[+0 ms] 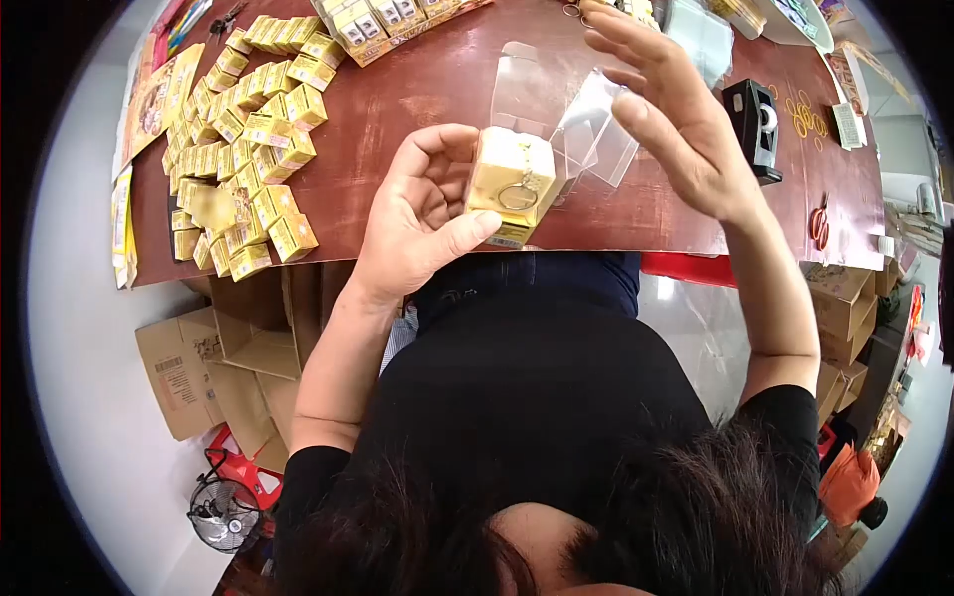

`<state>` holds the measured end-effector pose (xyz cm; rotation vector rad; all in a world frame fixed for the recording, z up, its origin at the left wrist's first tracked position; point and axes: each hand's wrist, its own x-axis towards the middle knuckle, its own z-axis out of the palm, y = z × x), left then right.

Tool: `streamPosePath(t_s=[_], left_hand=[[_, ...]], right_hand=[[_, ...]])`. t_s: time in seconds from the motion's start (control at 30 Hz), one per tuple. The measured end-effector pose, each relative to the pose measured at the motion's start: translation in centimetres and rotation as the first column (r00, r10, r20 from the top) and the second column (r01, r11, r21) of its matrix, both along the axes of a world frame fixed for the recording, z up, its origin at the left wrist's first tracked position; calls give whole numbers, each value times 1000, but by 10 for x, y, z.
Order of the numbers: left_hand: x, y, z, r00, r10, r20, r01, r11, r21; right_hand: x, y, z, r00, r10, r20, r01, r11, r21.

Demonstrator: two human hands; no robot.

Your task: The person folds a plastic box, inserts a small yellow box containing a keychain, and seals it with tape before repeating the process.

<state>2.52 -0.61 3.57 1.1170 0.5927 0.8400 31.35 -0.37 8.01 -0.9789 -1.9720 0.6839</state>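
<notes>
My left hand (417, 214) holds a small yellow box (512, 179) near the table's front edge, thumb on its lower front and fingers behind its left side. A metal key ring with a short chain (519, 195) lies against the face of the box. My right hand (671, 114) is raised to the right of the box, its fingers apart and nothing in it. Between and beyond the hands, clear plastic packaging (596, 129) lies on the reddish-brown table (417, 89), partly behind the box.
Many small yellow boxes (238, 149) cover the table's left side. A display carton (397, 22) stands at the back. On the right are a black tape dispenser (752, 129), rubber bands (807, 117) and red-handled scissors (819, 223). Cardboard boxes (179, 372) and a fan (225, 514) stand below left.
</notes>
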Motion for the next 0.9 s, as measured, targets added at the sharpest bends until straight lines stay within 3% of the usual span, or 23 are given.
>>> streamPosePath(t_s=[0.03,0.1,0.17,0.2,0.27,0.37,0.4,0.43,0.5,0.57,0.6,0.67,0.7,0.83,0.9], left_hand=[[3,-2,-1,1000,15,-11,-14,998,58],[16,-14,-1,999,45,18,-47,993,112],[19,-23,-13,997,73,-14,-68,966,250],[19,-25,-18,998,63,-18,-57,969,240],[18,-30,-24,986,-56,-154,104,940,324],[14,-44,-40,973,-127,-190,178,943,282],[11,-49,-31,946,-212,-244,255,954,160],[11,-50,-34,944,-220,-247,263,952,155],[10,-51,-43,940,-219,-261,264,953,152],[15,-48,-40,937,-151,-314,233,942,241],[19,-49,-45,962,-169,-213,206,964,167],[26,-54,-45,989,-118,-93,126,988,87],[27,-52,-41,989,-113,-97,122,989,88],[29,-45,-33,964,-183,-195,204,975,93],[31,-46,-31,953,-216,-212,248,959,136]], right_hand=[[-2,-12,-11,997,-34,-76,34,999,-8],[-24,-43,-25,954,-96,-285,43,982,-184],[-49,-67,-44,839,-179,-514,-4,942,-334],[-54,-72,-48,812,-192,-551,-23,933,-359],[-61,-86,-58,741,-275,-612,-31,897,-441],[-54,-107,-73,818,-247,-520,-57,863,-501],[-50,-113,-75,871,-227,-437,-34,858,-513],[-46,-118,-77,915,-202,-350,-11,853,-521],[-43,-123,-79,907,-217,-362,-36,814,-579],[-42,-124,-86,926,-183,-329,29,906,-422],[-42,-124,-90,926,-181,-331,27,907,-421],[-42,-122,-98,947,-159,-278,95,968,-232],[-52,-125,-97,853,-213,-477,60,947,-316],[-45,-126,-93,797,-258,-546,22,916,-401],[-36,-119,-86,947,-98,-306,28,974,-225]])
